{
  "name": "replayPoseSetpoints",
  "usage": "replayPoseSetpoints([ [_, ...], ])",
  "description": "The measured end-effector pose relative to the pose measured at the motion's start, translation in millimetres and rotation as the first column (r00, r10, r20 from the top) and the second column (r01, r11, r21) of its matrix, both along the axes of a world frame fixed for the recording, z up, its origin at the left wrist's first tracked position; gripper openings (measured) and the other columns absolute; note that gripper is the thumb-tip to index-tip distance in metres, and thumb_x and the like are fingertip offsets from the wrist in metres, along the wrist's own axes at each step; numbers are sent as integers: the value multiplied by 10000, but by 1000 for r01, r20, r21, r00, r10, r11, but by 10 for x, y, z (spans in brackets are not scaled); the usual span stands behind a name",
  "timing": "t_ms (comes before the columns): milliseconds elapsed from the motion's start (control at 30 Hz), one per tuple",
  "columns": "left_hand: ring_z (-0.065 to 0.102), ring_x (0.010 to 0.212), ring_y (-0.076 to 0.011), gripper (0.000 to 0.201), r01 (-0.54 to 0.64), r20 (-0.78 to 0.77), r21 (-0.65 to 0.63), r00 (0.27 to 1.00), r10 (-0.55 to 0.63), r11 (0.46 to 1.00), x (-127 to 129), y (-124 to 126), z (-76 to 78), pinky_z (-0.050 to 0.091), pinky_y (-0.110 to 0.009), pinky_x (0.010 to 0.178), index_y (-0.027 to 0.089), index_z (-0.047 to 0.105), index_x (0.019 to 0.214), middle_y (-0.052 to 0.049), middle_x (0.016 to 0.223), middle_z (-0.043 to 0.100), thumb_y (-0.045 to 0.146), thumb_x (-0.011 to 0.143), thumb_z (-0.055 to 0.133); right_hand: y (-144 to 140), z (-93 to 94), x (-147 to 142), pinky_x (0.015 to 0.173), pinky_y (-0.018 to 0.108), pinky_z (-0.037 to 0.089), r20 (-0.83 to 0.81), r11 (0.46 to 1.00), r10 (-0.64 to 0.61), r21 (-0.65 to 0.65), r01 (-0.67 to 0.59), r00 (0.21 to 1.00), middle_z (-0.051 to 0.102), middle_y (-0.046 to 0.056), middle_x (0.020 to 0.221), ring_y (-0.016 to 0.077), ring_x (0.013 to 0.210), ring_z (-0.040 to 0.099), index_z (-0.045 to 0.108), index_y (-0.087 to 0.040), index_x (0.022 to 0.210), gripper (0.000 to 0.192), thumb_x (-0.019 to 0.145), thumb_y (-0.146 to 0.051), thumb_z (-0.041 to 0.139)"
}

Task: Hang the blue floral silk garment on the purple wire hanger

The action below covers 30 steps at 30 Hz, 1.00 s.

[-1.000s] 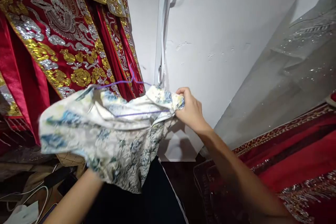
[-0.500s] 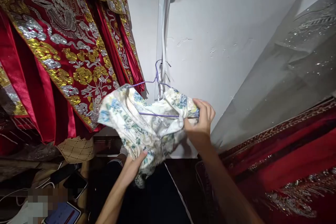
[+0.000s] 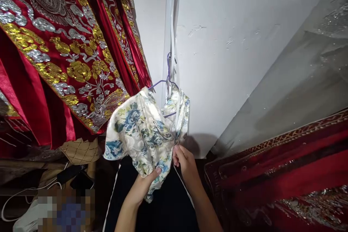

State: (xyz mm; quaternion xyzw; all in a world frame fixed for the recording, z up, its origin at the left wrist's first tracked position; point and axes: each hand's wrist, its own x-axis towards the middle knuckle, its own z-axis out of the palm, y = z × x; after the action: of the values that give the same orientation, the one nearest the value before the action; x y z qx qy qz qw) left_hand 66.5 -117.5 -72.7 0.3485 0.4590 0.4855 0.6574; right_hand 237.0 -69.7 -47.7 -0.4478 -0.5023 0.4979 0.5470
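Observation:
A white garment with blue and green flowers point(image 3: 141, 130) hangs on a thin purple wire hanger point(image 3: 166, 81), whose hook rests against a white strip on the wall. My left hand point(image 3: 144, 186) grips the garment's lower edge, thumb on top of the cloth. Just to its right, my right hand point(image 3: 185, 159) pinches the garment's right side. Both hands are low in the view, close together under the hanger.
Red robes with gold and silver embroidery point(image 3: 59, 50) hang at the left. More red embroidered cloth point(image 3: 285, 174) and a sheer sparkly fabric point(image 3: 307, 79) lie at the right. A white wall point(image 3: 225, 43) stands behind. Cables and a blurred patch sit bottom left.
The hanger has turned and swung right so the garment hangs narrower. My right hand dropped from the garment's shoulder to its lower side. My left hand rose toward the hem.

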Motion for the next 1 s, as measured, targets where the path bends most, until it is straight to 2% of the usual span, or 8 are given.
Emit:
replayPoseSetpoints([
  [133,420,1456,-286,698,45,1,8,999,-45,999,-54,-8,-2,256,-448,1252,202,569,1401,-137,1390,633,444,785,794,1,-29,-2,508,273,325,-32,991,-112,-72,110,993,458,-31,590,126,521,403,493,-215,711,444,909,-605,568],
  [267,459,1431,-284,680,44,29,-5,999,-44,999,-5,-31,12,292,-452,1239,228,589,1366,-120,1462,574,454,763,807,-62,-39,1,550,279,367,45,999,-26,-29,27,999,466,-28,619,134,560,439,489,-218,735,435,951,-594,518],
  [400,494,1402,-296,690,-26,42,-37,999,28,999,92,-39,17,315,-460,1230,261,621,1316,-109,1424,608,459,694,846,-86,26,1,557,278,363,36,999,-21,43,20,999,435,-43,617,134,561,412,487,-227,763,385,956,-558,527],
  [533,521,1375,-324,710,-204,33,-44,978,206,978,166,-1,-76,356,-485,1202,261,580,1354,-113,1361,650,453,715,824,-81,58,47,531,277,293,-35,999,-2,-34,1,999,408,-40,581,119,541,345,423,-219,649,416,933,-491,558],
  [633,478,1403,-350,726,-417,-172,54,891,420,907,145,35,-164,342,-478,1203,221,528,1376,-139,1409,595,487,751,787,-95,59,69,532,279,269,-54,995,4,-95,-9,999,392,-43,545,112,524,323,392,-217,614,424,922,-453,562],
  [733,311,1499,-343,880,-544,-399,321,665,631,775,120,30,-195,257,-453,1243,227,334,1494,-161,1563,360,513,777,755,-124,65,9,521,290,253,-8,985,125,-123,-125,992,376,-40,501,116,494,327,409,-219,588,422,912,-448,552],
  [833,260,1507,-325,801,-436,-460,521,581,671,734,167,15,-159,229,-443,1255,269,333,1486,-150,1560,283,479,816,717,-164,73,-134,487,293,209,-52,958,242,-144,-247,969,318,-43,489,124,470,283,455,-231,585,417,866,-510,586],
  [1000,597,1095,-314,235,-103,-465,519,799,382,848,282,98,-90,478,-467,1026,286,662,1042,-104,1048,629,450,935,532,-229,91,-319,441,289,237,-51,932,333,-135,-337,942,378,-37,401,127,400,300,571,-253,574,404,699,-609,714],
])
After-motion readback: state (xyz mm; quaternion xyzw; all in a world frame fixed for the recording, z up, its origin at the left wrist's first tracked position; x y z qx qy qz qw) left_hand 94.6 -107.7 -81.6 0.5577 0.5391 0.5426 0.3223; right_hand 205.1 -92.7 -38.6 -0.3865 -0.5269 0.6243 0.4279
